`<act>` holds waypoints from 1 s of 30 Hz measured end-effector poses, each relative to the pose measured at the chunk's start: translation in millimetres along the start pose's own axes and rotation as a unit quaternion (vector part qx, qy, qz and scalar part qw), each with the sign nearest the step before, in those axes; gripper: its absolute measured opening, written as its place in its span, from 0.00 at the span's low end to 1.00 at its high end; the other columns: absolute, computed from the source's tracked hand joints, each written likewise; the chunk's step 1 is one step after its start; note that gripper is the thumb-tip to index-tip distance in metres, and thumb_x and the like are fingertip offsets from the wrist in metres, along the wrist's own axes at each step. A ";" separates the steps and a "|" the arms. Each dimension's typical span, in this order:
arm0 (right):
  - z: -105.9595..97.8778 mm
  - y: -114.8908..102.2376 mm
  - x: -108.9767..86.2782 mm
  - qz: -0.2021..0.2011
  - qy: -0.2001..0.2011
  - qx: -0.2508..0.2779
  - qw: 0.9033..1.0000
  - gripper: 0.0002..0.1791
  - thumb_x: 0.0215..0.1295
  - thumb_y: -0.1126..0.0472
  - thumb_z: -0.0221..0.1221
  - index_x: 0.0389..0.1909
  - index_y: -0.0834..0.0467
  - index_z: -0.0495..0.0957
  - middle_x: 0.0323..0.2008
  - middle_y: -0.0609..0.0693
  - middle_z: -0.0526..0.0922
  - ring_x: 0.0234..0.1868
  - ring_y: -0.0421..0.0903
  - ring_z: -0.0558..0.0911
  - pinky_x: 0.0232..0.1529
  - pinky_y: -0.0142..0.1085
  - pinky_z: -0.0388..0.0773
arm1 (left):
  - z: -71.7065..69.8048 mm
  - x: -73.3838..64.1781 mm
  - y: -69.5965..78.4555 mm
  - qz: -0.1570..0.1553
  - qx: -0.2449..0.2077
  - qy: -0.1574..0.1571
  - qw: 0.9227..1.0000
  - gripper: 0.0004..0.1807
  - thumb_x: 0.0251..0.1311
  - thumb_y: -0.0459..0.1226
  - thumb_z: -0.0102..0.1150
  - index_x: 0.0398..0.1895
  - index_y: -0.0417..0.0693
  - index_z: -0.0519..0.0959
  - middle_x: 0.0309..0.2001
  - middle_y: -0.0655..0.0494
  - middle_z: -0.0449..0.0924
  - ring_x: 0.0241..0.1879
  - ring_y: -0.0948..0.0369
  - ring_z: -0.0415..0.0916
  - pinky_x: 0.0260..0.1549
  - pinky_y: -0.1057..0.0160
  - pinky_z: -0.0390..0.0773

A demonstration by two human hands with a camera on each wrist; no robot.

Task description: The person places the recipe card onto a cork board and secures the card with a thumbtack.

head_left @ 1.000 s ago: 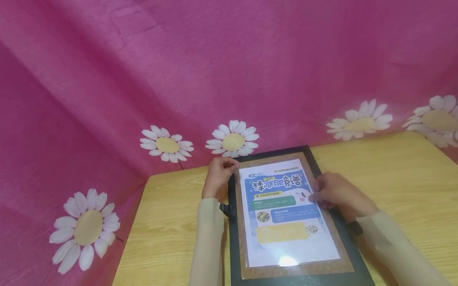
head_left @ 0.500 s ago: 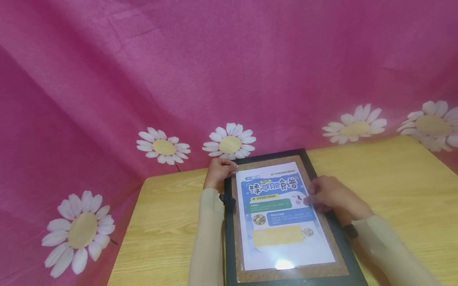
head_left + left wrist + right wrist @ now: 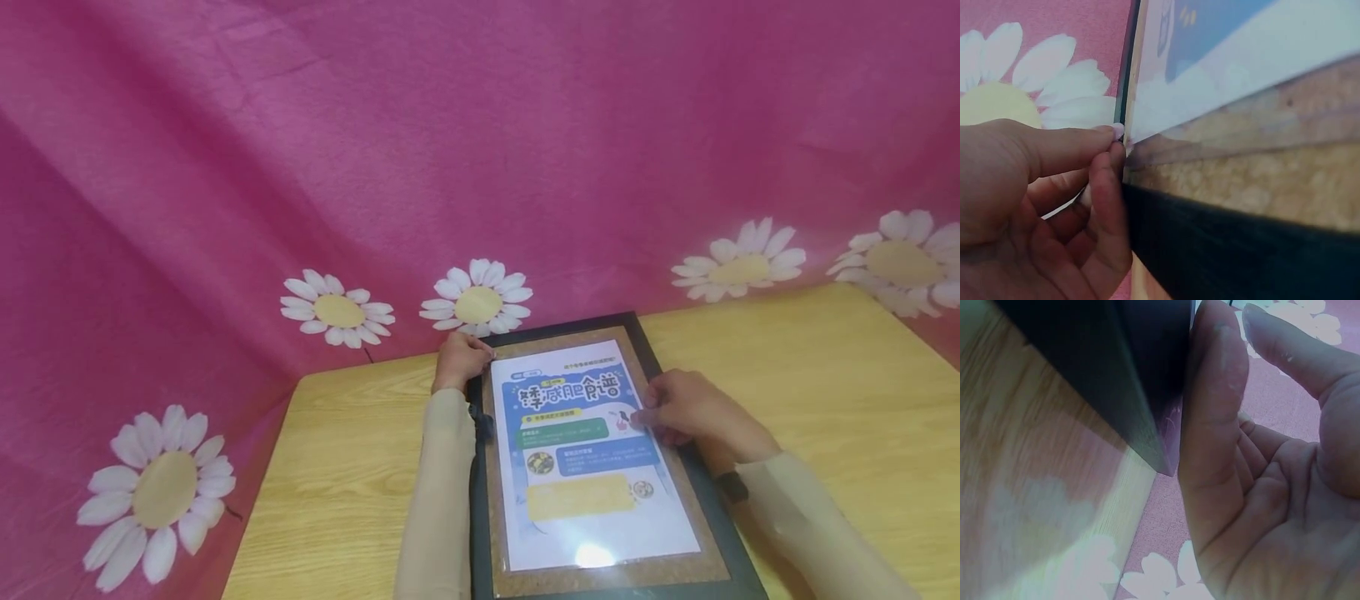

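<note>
A printed sheet (image 3: 592,533) in a clear plastic sleeve lies on a cork board (image 3: 626,579) with a black frame (image 3: 647,342). My left hand (image 3: 462,364) is at the board's upper left corner. There, the left thumb and index finger pinch a small whitish thing, perhaps a push pin (image 3: 1119,130), against the sleeve's corner; its shape is mostly covered. My right hand (image 3: 697,408) touches the sheet's right edge. In the right wrist view its index finger (image 3: 1213,412) lies along the board's side, and a gap shows between it and the thumb (image 3: 1291,347).
The board lies on a wooden table (image 3: 352,467). A magenta cloth (image 3: 450,125) printed with large daisies (image 3: 477,305) hangs behind and to the left. The board's far edge is close to this cloth. Light glares off the sleeve's lower part.
The head view has shifted slightly, so the board and hands appear a little further left and lower. Both hands keep their places on the board, and the sheet stays put on the cork.
</note>
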State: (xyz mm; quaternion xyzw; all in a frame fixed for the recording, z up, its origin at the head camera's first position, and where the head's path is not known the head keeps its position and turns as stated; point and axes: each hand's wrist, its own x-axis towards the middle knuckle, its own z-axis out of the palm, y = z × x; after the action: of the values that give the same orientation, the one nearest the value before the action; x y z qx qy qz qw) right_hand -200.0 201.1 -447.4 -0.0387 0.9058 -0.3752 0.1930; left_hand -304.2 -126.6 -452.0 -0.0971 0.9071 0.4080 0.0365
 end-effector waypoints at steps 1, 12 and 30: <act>-0.2 0.2 0.1 0.001 0.000 0.000 1.000 0.16 0.63 0.56 0.72 0.39 0.64 0.79 0.29 0.53 0.85 0.25 0.47 0.84 0.32 0.38 0.84 | 0.1 0.1 0.4 -0.003 -0.001 -0.004 1.000 0.07 0.64 0.34 0.66 0.35 0.39 0.90 0.37 0.46 0.87 0.32 0.58 0.76 0.30 0.66 0.75; -0.7 -0.4 -0.2 0.001 -0.001 -0.007 1.000 0.16 0.63 0.55 0.72 0.37 0.63 0.79 0.29 0.53 0.85 0.25 0.46 0.84 0.32 0.37 0.84 | 1.8 1.0 1.7 -0.025 0.017 0.009 1.000 0.07 0.63 0.37 0.70 0.34 0.42 0.90 0.36 0.48 0.88 0.30 0.58 0.80 0.32 0.62 0.79; -15.9 13.4 0.6 -0.008 -0.022 0.018 1.000 0.17 0.71 0.51 0.64 0.42 0.64 0.77 0.31 0.53 0.82 0.31 0.48 0.80 0.36 0.38 0.79 | -1.1 7.1 1.5 -0.038 0.021 -0.004 0.999 0.06 0.66 0.34 0.67 0.32 0.41 0.86 0.32 0.49 0.84 0.24 0.62 0.79 0.29 0.66 0.80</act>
State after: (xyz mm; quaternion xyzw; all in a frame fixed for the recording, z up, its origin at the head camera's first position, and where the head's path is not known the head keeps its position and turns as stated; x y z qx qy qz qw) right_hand -205.6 221.2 -446.6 -0.0510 0.8943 -0.3918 0.2101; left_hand -311.5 -127.5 -451.2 -0.1293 0.9108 0.3878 0.0580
